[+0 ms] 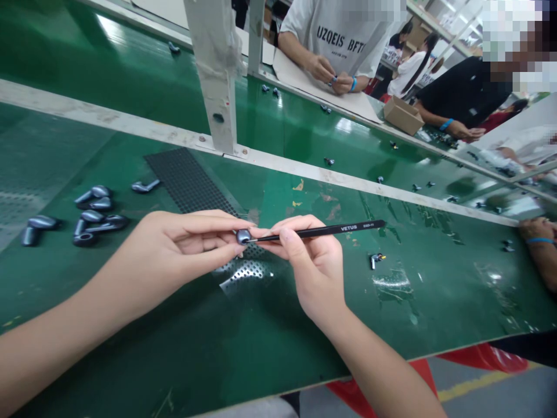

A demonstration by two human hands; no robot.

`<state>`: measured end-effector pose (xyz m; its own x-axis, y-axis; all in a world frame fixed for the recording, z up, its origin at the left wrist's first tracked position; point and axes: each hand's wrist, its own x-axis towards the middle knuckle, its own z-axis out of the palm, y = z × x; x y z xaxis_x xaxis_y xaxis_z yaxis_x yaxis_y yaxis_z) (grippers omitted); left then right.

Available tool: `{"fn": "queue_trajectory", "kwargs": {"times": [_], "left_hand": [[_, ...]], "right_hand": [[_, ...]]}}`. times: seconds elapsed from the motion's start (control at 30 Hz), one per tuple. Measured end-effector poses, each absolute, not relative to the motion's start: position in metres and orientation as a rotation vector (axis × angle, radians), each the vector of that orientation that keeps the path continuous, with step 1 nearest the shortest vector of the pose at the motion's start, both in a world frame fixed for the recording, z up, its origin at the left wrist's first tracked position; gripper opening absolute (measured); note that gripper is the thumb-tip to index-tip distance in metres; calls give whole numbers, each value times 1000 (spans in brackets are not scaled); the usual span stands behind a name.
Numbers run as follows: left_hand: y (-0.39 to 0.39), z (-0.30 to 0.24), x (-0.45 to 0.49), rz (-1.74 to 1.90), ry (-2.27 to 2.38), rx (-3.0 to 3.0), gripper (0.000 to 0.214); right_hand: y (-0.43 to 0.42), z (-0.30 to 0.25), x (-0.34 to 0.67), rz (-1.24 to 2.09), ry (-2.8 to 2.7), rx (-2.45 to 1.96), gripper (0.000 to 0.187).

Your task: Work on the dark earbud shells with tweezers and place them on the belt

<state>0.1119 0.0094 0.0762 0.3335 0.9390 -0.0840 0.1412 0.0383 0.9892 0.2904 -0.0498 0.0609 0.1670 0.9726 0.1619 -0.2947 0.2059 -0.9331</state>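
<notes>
The left hand is pinching an earbud between thumb and fingertips, while the right hand is grasping black tweezers printed VETUS, with their tip meeting the earbud at its dark face. The earbud is sitting between the two hands, the fingers of each closing in on it from either side. Directly below the grip, a perforated metal strip is lying on the green bench, and a dark mesh mat is stretching away beyond it. Left of the grip and farther out, a loose cluster of grey-blue earbuds is lying on the bench, with a single earbud set apart between the cluster and the mat. Right of the grip, a small part with a yellow tip is lying on the bench. Beyond the grip, a white rail is crossing the bench, and small dark parts are scattered past it. Farther ahead, a co-worker in a white T-shirt is handling something small with both hands, near a cardboard box. A second co-worker's hand is reaching toward the bench, right of that box.
</notes>
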Motion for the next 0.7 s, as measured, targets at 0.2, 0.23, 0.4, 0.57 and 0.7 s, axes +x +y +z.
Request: {"fn": "queue_trajectory", "kwargs": {"times": [0.2, 0.23, 0.4, 0.57, 0.7], "left_hand": [[10, 71, 108, 846, 1056, 1432, 18], [10, 71, 108, 846, 1052, 1439, 18], [10, 72, 109, 830, 1052, 1444, 20], [10, 75, 111, 852, 1051, 1432, 17], [10, 70, 110, 847, 1072, 1396, 19]], "right_hand": [[-51, 59, 291, 1076, -995, -985, 24], [-51, 58, 291, 1072, -997, -979, 24], [-52, 59, 289, 1060, -1017, -948, 19], [-54, 55, 289, 1001, -1087, -950, 15], [-56, 47, 291, 792, -1272, -936, 9]]}}
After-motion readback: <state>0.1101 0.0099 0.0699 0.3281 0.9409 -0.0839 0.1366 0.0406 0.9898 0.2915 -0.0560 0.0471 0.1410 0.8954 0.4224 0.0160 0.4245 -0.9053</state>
